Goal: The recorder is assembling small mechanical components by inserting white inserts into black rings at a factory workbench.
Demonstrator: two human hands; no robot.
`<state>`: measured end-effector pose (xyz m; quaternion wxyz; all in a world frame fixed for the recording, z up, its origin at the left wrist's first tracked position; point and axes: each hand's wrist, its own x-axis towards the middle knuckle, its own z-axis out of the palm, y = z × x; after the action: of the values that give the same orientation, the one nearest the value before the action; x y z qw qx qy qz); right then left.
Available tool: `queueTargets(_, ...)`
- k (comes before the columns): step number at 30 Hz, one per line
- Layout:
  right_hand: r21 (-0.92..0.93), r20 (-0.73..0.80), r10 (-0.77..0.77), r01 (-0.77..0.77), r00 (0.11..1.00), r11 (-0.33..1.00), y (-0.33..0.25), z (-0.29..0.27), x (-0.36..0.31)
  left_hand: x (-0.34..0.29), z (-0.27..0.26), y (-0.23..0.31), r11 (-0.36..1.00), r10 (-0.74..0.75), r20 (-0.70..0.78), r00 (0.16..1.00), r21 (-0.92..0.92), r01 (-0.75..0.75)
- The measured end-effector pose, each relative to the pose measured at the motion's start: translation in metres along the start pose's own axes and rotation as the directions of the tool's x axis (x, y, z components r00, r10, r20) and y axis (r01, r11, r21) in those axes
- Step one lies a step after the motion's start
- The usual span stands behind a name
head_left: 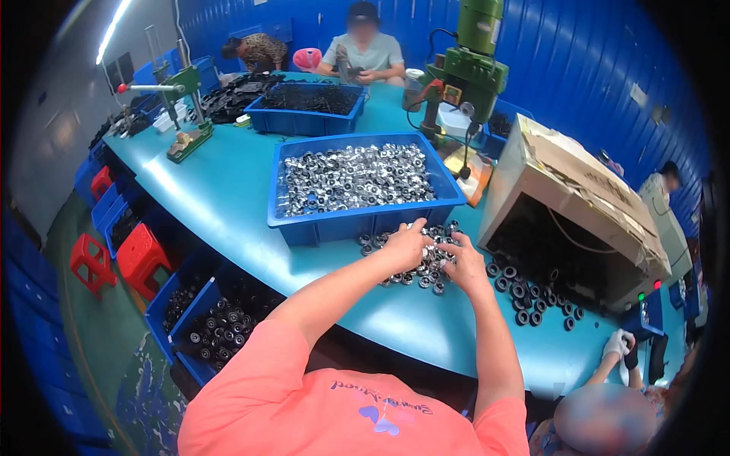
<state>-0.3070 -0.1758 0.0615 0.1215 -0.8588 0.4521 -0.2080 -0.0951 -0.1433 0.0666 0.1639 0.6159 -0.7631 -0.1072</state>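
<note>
Both my hands are over a loose pile of small round silver-and-black parts (437, 287) on the table, right in front of a large blue bin. My left hand (404, 248) reaches in from the left with its fingers stretched out and apart, touching the pile. My right hand (468, 266) is at the pile's right side, fingers spread and pointing toward the left hand. Whether a single part lies under the fingertips is too small to tell. The blue bin (365, 215) is heaped with the same kind of shiny round parts (353, 178).
Black rings (530, 296) lie right of the pile, before an open cardboard box (601, 182). A green press machine (475, 68) stands behind. Another blue bin (304, 121) holds black pieces. Bins of black wheel-like parts (220, 330) sit below left. A co-worker's gloved hands (620, 346) are at right.
</note>
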Motion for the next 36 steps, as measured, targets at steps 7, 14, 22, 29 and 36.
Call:
queueTargets(7, 0.150, -0.098, -0.019, 0.034, 0.995, 0.988, 0.014, 0.002, 0.021, -0.013, -0.016, -0.009, 1.000, 0.025, -0.096, 0.995, 0.003, -0.025)
queueTargets(14, 0.001, -0.234, -0.014, 0.015, 0.972, 1.000, 0.065, 0.043, 0.093, -0.072, -0.020, -0.044, 0.982, 0.182, -0.426, 0.886, 0.035, -0.185)
queueTargets(22, 0.131, 0.055, 0.181, -0.187, 0.982, 0.974, 0.091, 0.084, 0.115, -0.104, 0.007, -0.065, 1.000, -0.015, -0.217, 0.976, 0.017, 0.020)
queueTargets(29, 0.095, 0.041, 0.042, -0.046, 0.998, 0.994, 0.075, 0.067, 0.070, -0.098, 0.019, -0.044, 0.994, -0.104, -0.156, 0.982, 0.021, 0.109)
queueTargets(36, 0.051, 0.049, 0.023, -0.025, 0.999, 0.998, 0.058, 0.051, 0.042, -0.102, 0.022, -0.043, 0.998, -0.060, -0.217, 0.974, 0.003, 0.062)
